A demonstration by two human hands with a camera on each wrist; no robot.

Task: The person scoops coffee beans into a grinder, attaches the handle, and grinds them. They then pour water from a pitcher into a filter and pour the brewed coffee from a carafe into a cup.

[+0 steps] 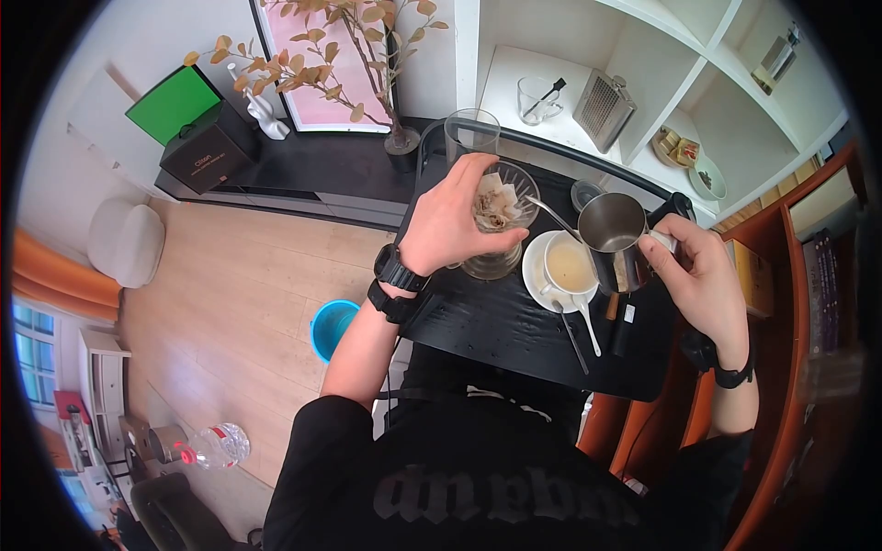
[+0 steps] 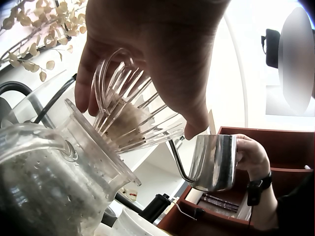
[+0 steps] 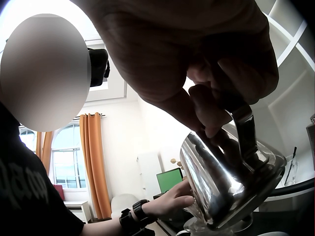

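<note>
My left hand (image 1: 450, 216) grips a ribbed glass dripper (image 2: 140, 110) by its sides, thumb on the near edge. Inside the dripper sits a paper filter (image 1: 496, 204) stained with brown grounds. Beneath it stands a glass server (image 2: 44, 182) with a wide rim and a glass handle. My right hand (image 1: 700, 275) holds a steel gooseneck kettle (image 2: 214, 162) by its handle; its thin spout (image 1: 556, 219) points toward the dripper. Between the hands, a white cup (image 1: 570, 264) of pale brown liquid rests on a white saucer (image 1: 535, 283).
A white spoon (image 1: 590, 329) and a dark thin spoon (image 1: 571, 342) lie by the saucer on the black table (image 1: 487, 321). Behind the dripper stands a tall clear glass (image 1: 470, 124). White shelves (image 1: 514, 60) rise at the back. A blue bucket (image 1: 333, 331) is on the floor.
</note>
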